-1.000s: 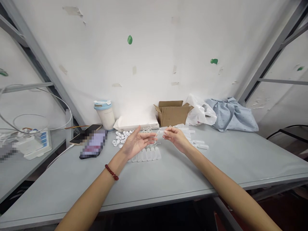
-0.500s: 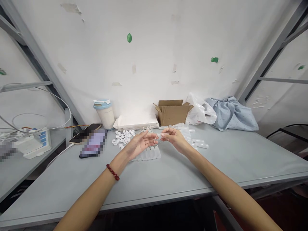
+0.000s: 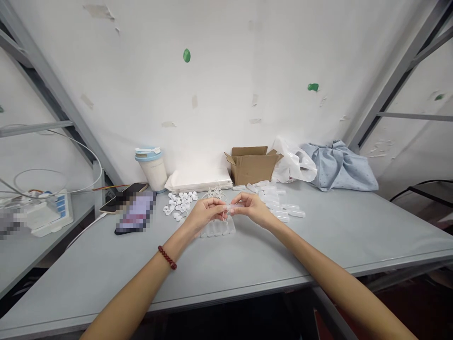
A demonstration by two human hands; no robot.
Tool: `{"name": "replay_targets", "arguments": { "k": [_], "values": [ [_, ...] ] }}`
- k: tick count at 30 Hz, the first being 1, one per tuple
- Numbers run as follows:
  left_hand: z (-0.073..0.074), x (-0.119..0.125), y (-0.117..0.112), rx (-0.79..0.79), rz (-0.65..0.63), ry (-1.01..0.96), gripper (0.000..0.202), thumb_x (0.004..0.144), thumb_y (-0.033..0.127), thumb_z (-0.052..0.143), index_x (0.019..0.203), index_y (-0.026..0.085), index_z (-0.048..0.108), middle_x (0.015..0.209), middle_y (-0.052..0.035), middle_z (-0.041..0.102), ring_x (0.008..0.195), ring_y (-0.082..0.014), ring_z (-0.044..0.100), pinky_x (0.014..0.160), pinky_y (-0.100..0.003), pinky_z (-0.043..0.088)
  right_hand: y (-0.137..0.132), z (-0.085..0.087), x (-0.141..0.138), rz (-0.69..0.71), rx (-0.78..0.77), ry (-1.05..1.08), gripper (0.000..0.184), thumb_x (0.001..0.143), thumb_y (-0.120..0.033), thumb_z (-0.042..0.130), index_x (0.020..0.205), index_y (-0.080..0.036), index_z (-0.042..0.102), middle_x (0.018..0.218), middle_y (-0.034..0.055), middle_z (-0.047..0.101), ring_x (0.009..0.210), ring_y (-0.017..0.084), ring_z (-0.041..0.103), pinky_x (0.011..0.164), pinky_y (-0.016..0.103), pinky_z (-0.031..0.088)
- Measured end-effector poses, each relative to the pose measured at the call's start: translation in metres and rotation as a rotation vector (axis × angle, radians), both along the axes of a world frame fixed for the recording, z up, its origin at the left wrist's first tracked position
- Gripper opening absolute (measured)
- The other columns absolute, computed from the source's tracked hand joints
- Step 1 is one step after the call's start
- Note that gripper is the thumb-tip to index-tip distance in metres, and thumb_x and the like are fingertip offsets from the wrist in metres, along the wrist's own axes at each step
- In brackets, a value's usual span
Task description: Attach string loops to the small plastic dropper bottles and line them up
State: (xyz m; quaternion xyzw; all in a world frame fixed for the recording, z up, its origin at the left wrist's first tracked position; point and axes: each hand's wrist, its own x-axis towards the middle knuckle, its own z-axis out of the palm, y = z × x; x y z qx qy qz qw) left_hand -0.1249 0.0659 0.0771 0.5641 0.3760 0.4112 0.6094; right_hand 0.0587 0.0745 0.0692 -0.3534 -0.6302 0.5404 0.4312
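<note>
grey counter (image 3: 247, 269) beneath both hands. open cardboard box (image 3: 254, 170) at back. loose translucent tubes (image 3: 269, 194) heaped before box. right hand (image 3: 256, 210): fingers pinching held tube (image 3: 237, 206) above neat tube row (image 3: 217, 229). white caps (image 3: 180, 202) beyond left wrist. left hand (image 3: 205, 212): fingers pinching white cord (image 3: 225, 217) at tube's end.

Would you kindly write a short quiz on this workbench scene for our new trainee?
1. Multiple choice: which small things lie scattered beside the left bare hand? A) steel coins; B) white plastic caps; C) red pens.
2. True or false: the open brown cardboard box stands between the flat white stack and the white plastic bag.
3. What does the right bare hand hold in its fingertips?

Key: 1. B; 2. true; 3. a slim translucent plastic tube.
</note>
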Motion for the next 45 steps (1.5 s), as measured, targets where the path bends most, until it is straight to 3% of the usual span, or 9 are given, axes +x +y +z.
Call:
{"name": "replay_targets", "arguments": {
  "k": [5,14,20,26,34,39,45],
  "values": [
    [0.000,0.001,-0.001,0.062,0.033,0.075,0.017,0.072,0.029,0.067,0.074,0.012,0.064,0.062,-0.0017,0.063,0.061,-0.0124,0.058,0.067,-0.029,0.049,-0.001,-0.002,-0.002,-0.047,0.088,-0.051,0.029,0.059,-0.032,0.077,0.074,-0.018,0.057,0.067,-0.0017,0.060,0.067,0.015,0.060,0.065,0.029,0.045],
    [0.001,0.003,-0.001,0.195,0.118,0.155,0.022,0.068,0.033,0.071,0.078,0.014,0.069,0.068,-0.0031,0.066,0.063,-0.0146,0.059,0.066,-0.029,0.050,0.000,-0.009,-0.002,-0.085,0.168,-0.088,0.027,0.063,-0.034,0.075,0.078,-0.018,0.057,0.078,0.0023,0.064,0.079,0.019,0.062,0.073,0.033,0.047],
    [0.002,0.005,-0.002,0.182,0.120,0.143,0.022,0.066,0.034,0.072,0.079,0.015,0.071,0.068,-0.0036,0.068,0.064,-0.0167,0.062,0.067,-0.030,0.051,-0.006,-0.003,-0.006,-0.029,0.053,0.005,0.028,0.061,-0.033,0.076,0.076,-0.019,0.057,0.073,0.0013,0.067,0.076,0.020,0.066,0.074,0.035,0.049],
    [0.001,0.006,-0.002,0.194,0.109,0.130,0.022,0.068,0.033,0.070,0.080,0.015,0.072,0.072,-0.0039,0.069,0.068,-0.0178,0.063,0.069,-0.031,0.052,-0.007,-0.004,-0.008,-0.075,0.012,0.009,0.030,0.061,-0.033,0.077,0.078,-0.019,0.056,0.071,0.0003,0.068,0.073,0.021,0.067,0.074,0.036,0.049],
    [0.007,0.004,-0.006,0.225,0.114,0.173,0.021,0.071,0.031,0.067,0.082,0.014,0.071,0.075,-0.0057,0.071,0.072,-0.0205,0.065,0.071,-0.032,0.051,-0.007,-0.004,-0.010,-0.008,0.000,0.015,0.030,0.067,-0.037,0.072,0.081,-0.017,0.054,0.069,0.0013,0.067,0.070,0.018,0.066,0.073,0.034,0.050],
    [0.008,0.002,-0.005,0.256,0.152,0.200,0.022,0.071,0.031,0.068,0.084,0.014,0.070,0.082,-0.0067,0.070,0.077,-0.0205,0.064,0.073,-0.032,0.050,-0.008,0.001,-0.008,0.112,-0.019,0.043,0.032,0.075,-0.043,0.064,0.090,-0.017,0.056,0.084,0.0056,0.069,0.076,0.018,0.067,0.077,0.035,0.050],
    [0.006,-0.004,-0.002,0.352,0.143,0.217,0.024,0.072,0.033,0.067,0.090,0.017,0.068,0.092,-0.0064,0.069,0.084,-0.0213,0.063,0.078,-0.033,0.048,-0.008,0.004,-0.003,0.196,-0.077,0.063,0.036,0.076,-0.040,0.065,0.103,-0.019,0.058,0.089,0.0063,0.070,0.082,0.020,0.068,0.081,0.037,0.049]
  ]
}}
